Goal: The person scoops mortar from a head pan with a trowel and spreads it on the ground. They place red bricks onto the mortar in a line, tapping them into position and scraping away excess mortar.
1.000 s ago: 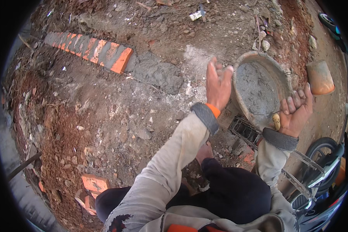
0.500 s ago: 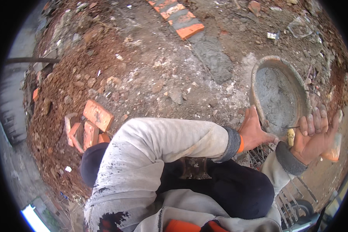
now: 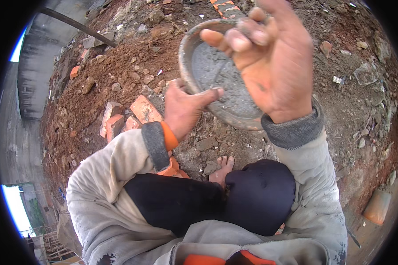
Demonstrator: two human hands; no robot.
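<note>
My left hand point(image 3: 183, 110) grips the near left rim of a round basin point(image 3: 188, 57) of wet grey mortar point(image 3: 216, 90), thumb over the edge. My right hand point(image 3: 274, 70) is raised over the basin's right part, hiding much of it, palm toward me, fingers loosely bent and apart, with nothing visible in them. A pile of broken orange bricks point(image 3: 146, 109) lies just left of my left hand. My bare foot point(image 3: 221, 170) is on the dirt below the basin, between my dark-clad knees.
The brick row point(image 3: 223, 8) shows behind the basin. A grey wall point(image 3: 33, 75) and a dark pole point(image 3: 75, 26) are at left. Dirt and rubble point(image 3: 358, 123) surround me; an orange-stained bucket point(image 3: 376, 207) stands at lower right.
My view has swung toward the wall. The basin now lies in front of me, nearer the brick pile. My right hand has risen over it; my left hand holds its rim.
</note>
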